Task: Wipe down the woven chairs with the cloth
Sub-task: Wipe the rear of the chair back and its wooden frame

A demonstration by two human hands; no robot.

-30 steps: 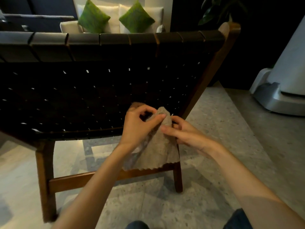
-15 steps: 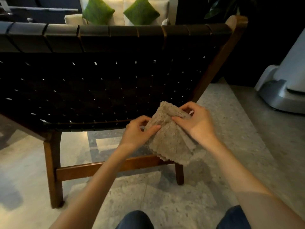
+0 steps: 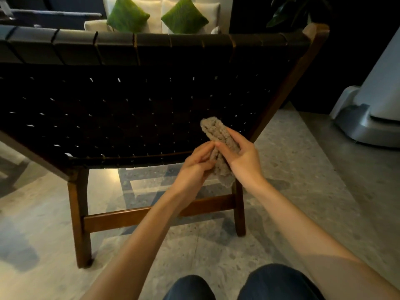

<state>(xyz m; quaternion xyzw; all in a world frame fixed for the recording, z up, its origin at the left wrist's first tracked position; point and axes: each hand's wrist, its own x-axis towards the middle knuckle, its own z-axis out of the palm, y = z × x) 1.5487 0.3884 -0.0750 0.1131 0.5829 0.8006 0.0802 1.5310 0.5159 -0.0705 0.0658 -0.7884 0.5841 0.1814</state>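
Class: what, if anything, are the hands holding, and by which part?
The cloth, bunched up: the right hand grips its middle, the left hand pinches its lower part.

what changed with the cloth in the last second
The cloth, hanging spread open a second ago, is now gathered into a narrow bundle. The right hand has closed round it; the left hand still holds its lower part. The woven chair stayed put.

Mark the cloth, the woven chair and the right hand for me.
cloth (image 3: 213, 127): head view, on its folded top end.
woven chair (image 3: 129, 118): head view, on the dark woven back.
right hand (image 3: 244, 159): head view, on the back of the hand.
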